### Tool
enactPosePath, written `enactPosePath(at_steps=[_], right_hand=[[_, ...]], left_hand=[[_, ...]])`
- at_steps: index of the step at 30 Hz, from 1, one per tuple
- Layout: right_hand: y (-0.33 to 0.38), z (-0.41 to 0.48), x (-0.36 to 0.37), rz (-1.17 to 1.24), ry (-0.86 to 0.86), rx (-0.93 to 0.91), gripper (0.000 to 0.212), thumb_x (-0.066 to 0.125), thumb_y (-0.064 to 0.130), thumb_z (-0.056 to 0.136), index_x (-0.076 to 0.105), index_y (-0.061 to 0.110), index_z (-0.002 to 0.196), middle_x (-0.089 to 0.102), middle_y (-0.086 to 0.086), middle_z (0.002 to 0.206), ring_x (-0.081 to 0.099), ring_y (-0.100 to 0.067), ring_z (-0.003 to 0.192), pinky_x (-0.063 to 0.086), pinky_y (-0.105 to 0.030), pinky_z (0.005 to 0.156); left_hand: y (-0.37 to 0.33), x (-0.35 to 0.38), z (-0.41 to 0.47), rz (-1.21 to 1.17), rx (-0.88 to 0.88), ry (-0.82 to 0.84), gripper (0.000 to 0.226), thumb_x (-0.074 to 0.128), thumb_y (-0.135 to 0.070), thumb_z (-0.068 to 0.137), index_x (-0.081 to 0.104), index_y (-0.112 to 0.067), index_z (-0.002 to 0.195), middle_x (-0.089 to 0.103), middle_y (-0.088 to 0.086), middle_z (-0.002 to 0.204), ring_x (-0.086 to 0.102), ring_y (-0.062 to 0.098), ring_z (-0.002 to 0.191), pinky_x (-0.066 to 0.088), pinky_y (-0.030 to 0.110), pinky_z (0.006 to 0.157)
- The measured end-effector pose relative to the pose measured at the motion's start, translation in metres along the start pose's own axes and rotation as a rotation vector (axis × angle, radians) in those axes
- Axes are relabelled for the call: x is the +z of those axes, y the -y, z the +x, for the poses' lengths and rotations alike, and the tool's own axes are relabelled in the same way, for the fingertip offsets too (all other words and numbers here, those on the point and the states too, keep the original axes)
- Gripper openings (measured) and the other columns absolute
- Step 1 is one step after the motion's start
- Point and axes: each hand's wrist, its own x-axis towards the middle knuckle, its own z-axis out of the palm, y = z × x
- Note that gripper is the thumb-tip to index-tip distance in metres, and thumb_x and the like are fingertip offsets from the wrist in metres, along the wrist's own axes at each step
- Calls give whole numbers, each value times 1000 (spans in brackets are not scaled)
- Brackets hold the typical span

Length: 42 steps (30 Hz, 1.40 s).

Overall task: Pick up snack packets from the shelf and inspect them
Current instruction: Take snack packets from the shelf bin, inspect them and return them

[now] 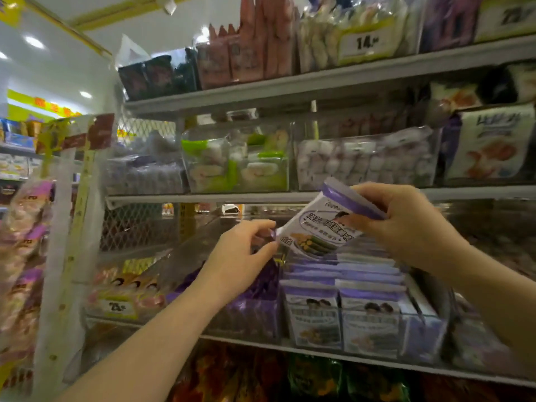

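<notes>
A white and purple snack packet (320, 227) is held tilted in front of the shelf, above a clear bin (368, 323) filled with several packets of the same kind. My right hand (406, 224) grips the packet's upper right end, thumb across its front. My left hand (243, 256) pinches the packet's lower left corner between thumb and fingers. The packet's printed front faces me, showing dark text and a picture of green and yellow food.
Grey metal shelves (290, 88) carry clear bins of wrapped sweets and packets above and below. A yellow price tag (367, 43) hangs on the top shelf. Hanging bags (26, 227) fill a rack at the left. Dark purple packets (261, 288) sit beside the bin.
</notes>
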Motion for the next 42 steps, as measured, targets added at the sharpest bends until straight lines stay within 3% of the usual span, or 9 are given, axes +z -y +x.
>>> enactPosePath(at_steps=[2, 5, 8, 14, 19, 28, 35, 38, 42], right_hand=[[-14, 2, -6, -134, -111, -65, 30, 72, 16, 83, 68, 34, 107, 69, 23, 86, 64, 4, 82, 53, -14, 72], [-34, 7, -5, -319, -183, -163, 34, 74, 9, 80, 69, 18, 113, 65, 16, 93, 64, -2, 79, 49, -9, 71], [-54, 16, -3, -433, -200, -206, 37, 75, 6, 79, 69, 11, 115, 72, -1, 101, 69, -21, 88, 56, -32, 76], [-83, 32, 5, -513, -87, -283, 41, 79, 7, 75, 69, 14, 115, 72, 1, 104, 69, -16, 91, 59, -32, 74], [-101, 42, 13, -519, -102, -291, 44, 82, 4, 70, 70, 14, 111, 73, 2, 101, 69, -17, 88, 59, -32, 73], [-123, 49, 37, -500, -74, -328, 44, 83, 5, 69, 70, 16, 110, 72, 4, 98, 70, -16, 85, 58, -30, 71], [-138, 63, 69, -441, 57, -149, 43, 69, 27, 86, 52, 38, 124, 65, 16, 105, 63, -4, 91, 44, -8, 78], [-149, 71, 83, -461, 236, 51, 27, 59, 39, 91, 46, 40, 115, 56, 17, 93, 59, 0, 83, 50, -18, 71], [-162, 80, 94, -357, 513, 148, 29, 47, 47, 96, 60, 28, 113, 64, 10, 110, 58, -6, 95, 40, -16, 78]], left_hand=[[7, 14, 18, 75, -4, 33, 30, 63, -20, 92, 63, -24, 122, 64, -13, 104, 59, -3, 91, 43, 4, 79], [18, 34, 43, 168, -2, 110, 26, 60, -23, 94, 65, -28, 119, 66, -15, 109, 60, -1, 98, 48, 18, 90], [27, 51, 71, 294, 22, 182, 27, 55, -26, 95, 65, -32, 119, 65, -15, 119, 59, 3, 109, 49, 29, 97], [53, 85, 123, 315, 24, 361, 26, 53, -25, 94, 68, -30, 115, 69, -9, 115, 58, 0, 92, 44, 15, 82], [65, 107, 150, 350, -2, 559, 37, 43, -13, 96, 66, -25, 121, 63, -4, 129, 57, 14, 118, 41, 21, 100], [80, 117, 162, 197, 99, 565, 36, 41, -2, 97, 55, -15, 128, 59, 7, 130, 55, 23, 120, 41, 39, 104], [84, 111, 158, -26, 92, 582, 41, 41, 1, 98, 52, -16, 134, 57, 2, 135, 52, 13, 125, 39, 24, 107], [85, 112, 156, -66, 98, 541, 41, 40, 0, 99, 54, -18, 133, 57, -1, 135, 51, 12, 126, 37, 30, 110], [83, 117, 149, -221, 69, 458, 42, 40, 3, 96, 64, -28, 110, 65, -6, 120, 57, 6, 115, 40, 16, 102]])
